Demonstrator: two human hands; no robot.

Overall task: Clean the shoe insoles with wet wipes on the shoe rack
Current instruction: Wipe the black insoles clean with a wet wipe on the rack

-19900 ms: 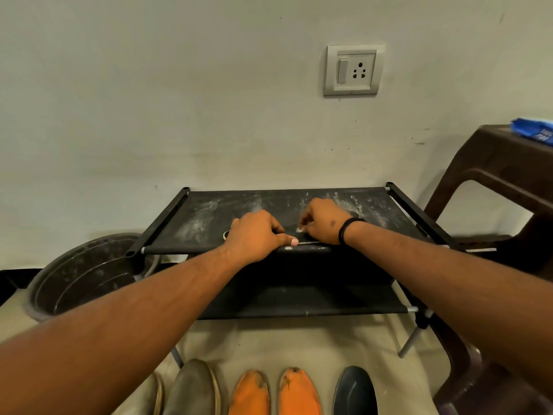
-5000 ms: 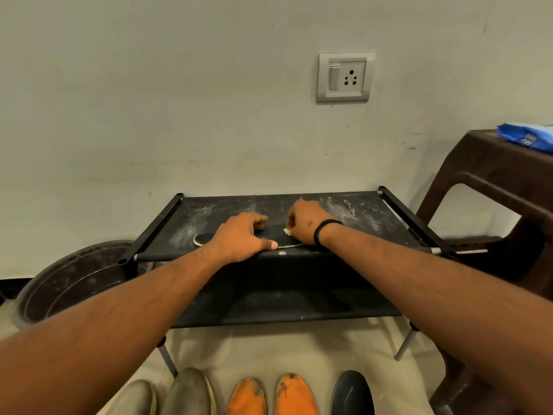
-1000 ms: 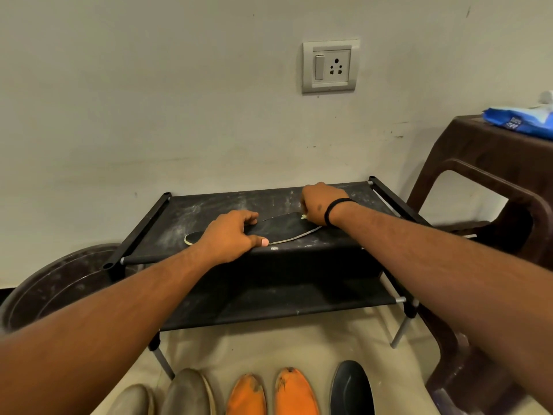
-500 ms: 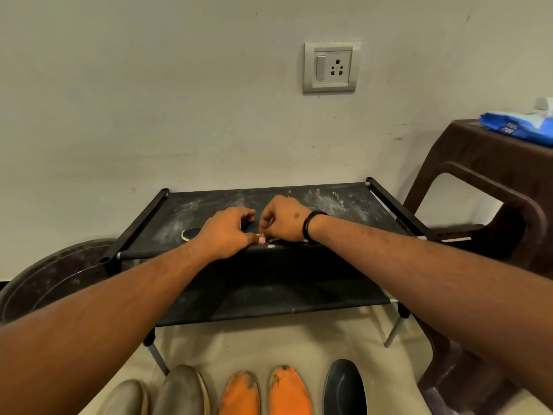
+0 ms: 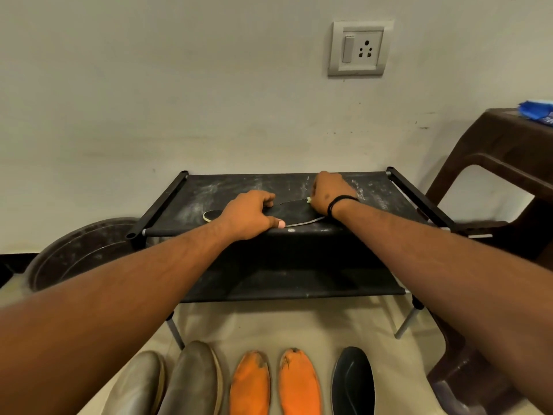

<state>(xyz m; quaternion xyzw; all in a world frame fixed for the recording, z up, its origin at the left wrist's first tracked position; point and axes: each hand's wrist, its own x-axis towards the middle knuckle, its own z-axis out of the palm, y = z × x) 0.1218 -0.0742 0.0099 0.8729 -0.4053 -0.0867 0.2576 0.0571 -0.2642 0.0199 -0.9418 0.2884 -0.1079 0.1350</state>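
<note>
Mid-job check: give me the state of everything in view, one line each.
Left hand: pressing the insole down.
Right hand: pinching a wipe on the insole.
Insole: flat on the rack's top shelf.
Rack: upright, dusty.
Floor insoles: five, lying flat.
Wipe pack: on the stool.

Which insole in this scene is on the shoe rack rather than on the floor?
The black insole under both hands; the grey pair, orange pair and other dark one lie on the floor.
</note>
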